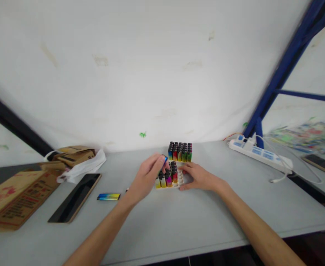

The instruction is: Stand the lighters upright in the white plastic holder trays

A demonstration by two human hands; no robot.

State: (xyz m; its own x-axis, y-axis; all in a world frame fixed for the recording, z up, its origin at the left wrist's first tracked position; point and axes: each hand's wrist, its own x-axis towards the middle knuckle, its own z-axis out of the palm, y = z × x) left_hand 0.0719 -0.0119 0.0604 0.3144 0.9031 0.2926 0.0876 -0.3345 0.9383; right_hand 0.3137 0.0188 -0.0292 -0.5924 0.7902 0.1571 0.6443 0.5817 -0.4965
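My left hand (146, 175) is closed on a blue lighter (165, 160), raised above a white lighter tray (180, 179). Rows of black-topped lighters (168, 180), with yellow, purple and red bodies, stand upright in the tray. White slots show uncovered along its right side. At that right end my right hand (198, 177) grips the tray, thumb at the near corner and fingers at the far one. Just behind, a full block of colourful lighters (180, 152) stands upright. A blue and yellow lighter (108, 196) lies flat to the left; my left hand partly hides another small item beside it.
On the left of the grey table (207, 218) lie a dark phone-like slab (75, 197), a white plastic bag (89, 166) and cardboard boxes (21, 195). To the right are a white power strip (262, 153) with cables and a blue metal frame (276, 70). A white wall rises behind.
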